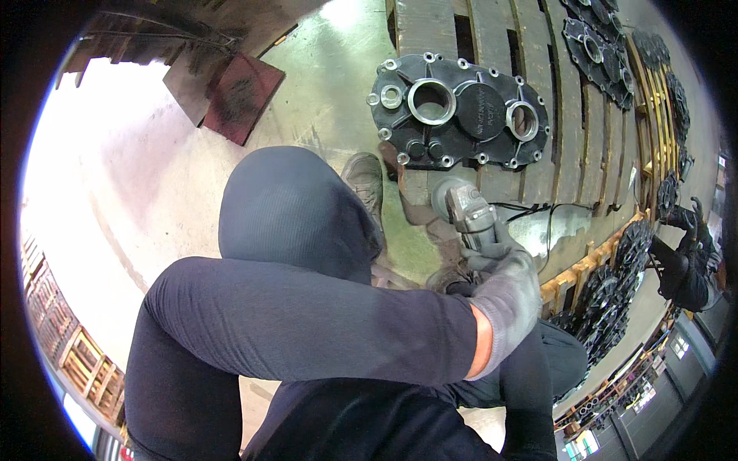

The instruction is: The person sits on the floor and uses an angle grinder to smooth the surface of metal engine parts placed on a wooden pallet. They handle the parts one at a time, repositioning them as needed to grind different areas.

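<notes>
An angle grinder [474, 217] with a grey metal head and a round disc [448, 197] is beside the near edge of a wooden pallet [565, 131]. My left arm reaches across my body, and my gloved left hand [509, 296] is closed round the grinder's body. Up from the lower right comes my right sleeve [528, 392]; its hand is hidden behind the left one, so its grip does not show. On the pallet lies a black cast housing cover [480, 111] with machined bores and bolt holes round its rim. The disc is just below the cover's near edge, apart from it.
A dark cable [549, 230] runs from near the grinder along the pallet. More black covers [596, 50] lie farther right, others on pallets [615, 284] beyond. Another person [684, 265] in dark clothes is at far right. A reddish plate [244, 96] stands at upper left. My boot [364, 188] is near the pallet.
</notes>
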Demonstrator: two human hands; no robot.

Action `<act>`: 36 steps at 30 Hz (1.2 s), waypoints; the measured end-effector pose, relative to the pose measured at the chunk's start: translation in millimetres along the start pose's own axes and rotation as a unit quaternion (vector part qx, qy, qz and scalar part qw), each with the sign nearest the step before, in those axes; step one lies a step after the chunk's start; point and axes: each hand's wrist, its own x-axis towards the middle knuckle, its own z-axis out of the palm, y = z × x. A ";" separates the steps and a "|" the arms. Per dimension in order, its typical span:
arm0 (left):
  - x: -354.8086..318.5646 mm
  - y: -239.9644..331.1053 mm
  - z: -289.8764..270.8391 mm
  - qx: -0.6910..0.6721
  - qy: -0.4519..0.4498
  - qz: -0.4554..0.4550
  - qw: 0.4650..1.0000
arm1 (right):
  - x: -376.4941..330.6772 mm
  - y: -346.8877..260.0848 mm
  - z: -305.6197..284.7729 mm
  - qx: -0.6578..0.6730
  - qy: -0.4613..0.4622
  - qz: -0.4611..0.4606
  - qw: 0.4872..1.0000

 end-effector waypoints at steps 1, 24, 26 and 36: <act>-2.2 6.1 13.1 0.005 0.065 -0.011 0.998 | -6.6 -6.5 -0.9 -0.003 -0.002 -0.011 1.000; -1.7 16.3 41.7 0.029 0.133 -0.026 0.990 | -8.6 -73.4 42.1 -0.020 0.015 -0.166 0.986; -3.9 11.1 35.7 0.062 0.132 -0.029 0.989 | -7.3 -67.3 45.9 0.011 0.016 -0.188 0.982; -11.9 -1.6 9.3 -0.004 0.085 -0.026 0.996 | -7.2 -80.1 47.0 0.032 -0.008 -0.181 0.983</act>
